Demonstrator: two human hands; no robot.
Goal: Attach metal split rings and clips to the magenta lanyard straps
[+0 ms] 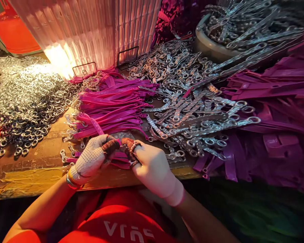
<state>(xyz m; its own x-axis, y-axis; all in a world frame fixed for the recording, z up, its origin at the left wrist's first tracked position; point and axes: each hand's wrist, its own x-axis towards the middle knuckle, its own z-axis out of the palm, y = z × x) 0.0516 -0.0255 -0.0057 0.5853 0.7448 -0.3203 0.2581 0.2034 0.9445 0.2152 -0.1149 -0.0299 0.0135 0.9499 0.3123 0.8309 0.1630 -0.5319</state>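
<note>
My left hand [92,158], in a dotted white glove with brown finger covers, is closed in a pinch at the table's front edge. Facing it, my right hand [152,163] wears a smooth white glove with similar brown covers, its fingers also pinched. A short bit of pink strap [120,142] shows between the two sets of fingertips; the rest of what they grip is hidden. Just beyond lies a pile of pink straps [114,104], several with metal links [63,156] at their left ends. More straps lie under my hands.
Metal rings [35,104] are heaped at left, an orange container [16,30] behind them. Loose metal link strips [190,111] spread at right, below a full basin [212,47]. Purple straps [276,111] cover the far right. A ribbed translucent panel [91,30] stands at the back.
</note>
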